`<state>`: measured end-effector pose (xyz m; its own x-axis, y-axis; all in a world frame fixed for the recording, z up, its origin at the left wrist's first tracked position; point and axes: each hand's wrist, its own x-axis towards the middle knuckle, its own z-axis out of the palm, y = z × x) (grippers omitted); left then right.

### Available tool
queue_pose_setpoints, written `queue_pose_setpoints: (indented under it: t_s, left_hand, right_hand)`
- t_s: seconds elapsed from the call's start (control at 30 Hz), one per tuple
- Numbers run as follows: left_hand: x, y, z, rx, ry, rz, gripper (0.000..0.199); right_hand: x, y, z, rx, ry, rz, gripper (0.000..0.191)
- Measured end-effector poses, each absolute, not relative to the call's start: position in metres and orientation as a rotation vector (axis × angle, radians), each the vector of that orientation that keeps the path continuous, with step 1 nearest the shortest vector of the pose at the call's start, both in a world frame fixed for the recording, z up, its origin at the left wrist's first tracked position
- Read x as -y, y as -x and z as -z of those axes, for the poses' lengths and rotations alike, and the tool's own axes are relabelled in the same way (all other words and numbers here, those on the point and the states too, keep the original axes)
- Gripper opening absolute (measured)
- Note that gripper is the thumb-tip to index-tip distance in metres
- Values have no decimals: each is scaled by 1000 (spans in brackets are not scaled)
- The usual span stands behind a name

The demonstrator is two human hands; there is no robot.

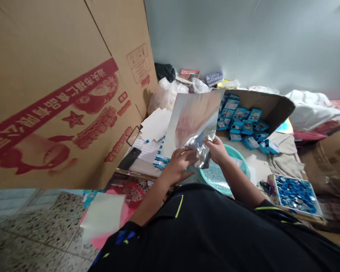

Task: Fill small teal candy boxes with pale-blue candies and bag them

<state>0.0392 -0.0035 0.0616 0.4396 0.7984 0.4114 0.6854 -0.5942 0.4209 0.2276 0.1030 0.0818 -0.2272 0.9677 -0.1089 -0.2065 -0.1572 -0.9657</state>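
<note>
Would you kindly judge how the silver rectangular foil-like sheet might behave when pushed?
The silver sheet probably creases easily: its lower end looks wrinkled. Its upper part, hardly drooping, suggests some stiffness. The glossy surface may be slippery.

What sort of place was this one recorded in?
Probably a small indoor packing or craft workspace: little blue boxes lie heaped, shiny blue pieces fill a shallow box, and a large printed cardboard carton stands alongside.
</note>
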Motion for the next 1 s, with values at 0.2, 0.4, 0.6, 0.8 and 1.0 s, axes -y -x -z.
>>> queue_pose_setpoints:
  t_s: [0.2,0.4,0.6,0.8,1.0]
  left_hand:
    - [2,0,-66,-1745,-1494,-1680,56]
    - [4,6,-88,-1577,-1121,-1722,73]
    - [27,-21,-105,-1614,-1080,-1944,66]
    - [53,-7,-103,-1665,-1226,-1704,58]
    - [61,-5,-112,-1807,-1353,-1708,60]
  right_hand:
    - [-104,-276,-87,1461,861,-1560,42]
    - [-108,-286,-97,1477,803,-1526,37]
    - [-113,-269,-98,1379,647,-1339,83]
    - [-111,-267,-100,1662,543,-1462,64]
    - [-109,-273,-117,1661,533,-1650,64]
